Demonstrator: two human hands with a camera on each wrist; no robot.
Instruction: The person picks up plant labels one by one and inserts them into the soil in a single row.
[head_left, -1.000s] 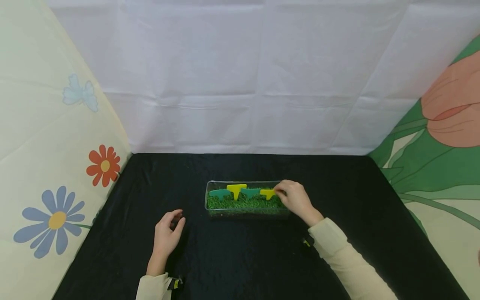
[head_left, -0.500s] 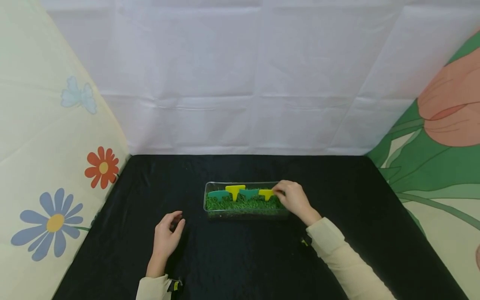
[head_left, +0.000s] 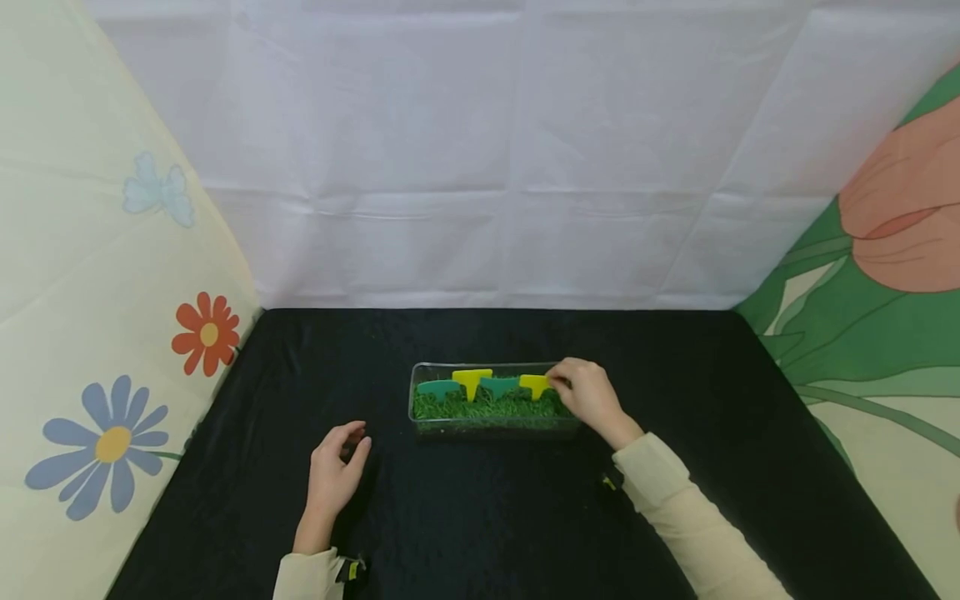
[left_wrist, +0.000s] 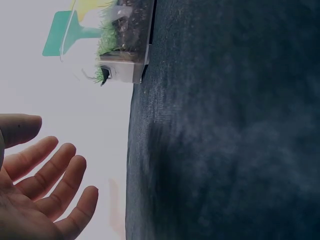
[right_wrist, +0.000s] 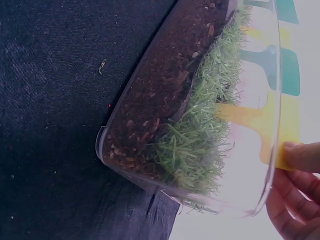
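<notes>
- Our right hand (head_left: 592,398) pinches the yellow plant label (head_left: 536,384) by its right edge, fingers (right_wrist: 302,156) curled; it stands in the grass tray (head_left: 487,423).
- Our left hand (head_left: 335,467) rests loosely open on the tabletop (head_left: 487,517), holding nothing.

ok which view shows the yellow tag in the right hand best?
Right wrist: the yellow tag fills the frame edge, stem down in the grass, right hand pinching its top through the clear tray wall. Head shows it small beside the hand. Left wrist shows only a yellow sliver, which tag unclear.
</notes>
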